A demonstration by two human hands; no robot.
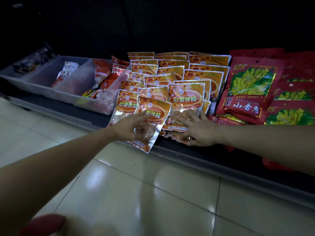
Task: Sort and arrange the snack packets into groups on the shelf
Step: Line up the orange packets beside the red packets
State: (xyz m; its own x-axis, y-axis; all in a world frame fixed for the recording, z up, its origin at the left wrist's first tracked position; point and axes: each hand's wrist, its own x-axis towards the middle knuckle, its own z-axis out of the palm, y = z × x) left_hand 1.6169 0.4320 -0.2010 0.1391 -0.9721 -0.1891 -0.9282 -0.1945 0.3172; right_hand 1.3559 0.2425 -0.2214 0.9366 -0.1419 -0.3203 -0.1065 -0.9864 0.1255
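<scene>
Several orange snack packets [172, 72] stand in overlapping rows on a low dark shelf [196, 150]. My left hand [129, 128] grips one tilted orange packet [153, 116] at the front of the left row, its lower corner hanging past the shelf edge. My right hand [199, 132] rests with spread fingers on the bottom of the front orange packet [185, 101] of the right row and on packets lying flat beneath it. Large red packets with green and yellow pictures [247, 89] stand to the right.
Grey plastic bins [71, 92] at the left hold small red and white packets [100, 77] and dark items. Pale glossy floor tiles [136, 193] lie below the shelf edge. A red object [44, 224] shows at the bottom left.
</scene>
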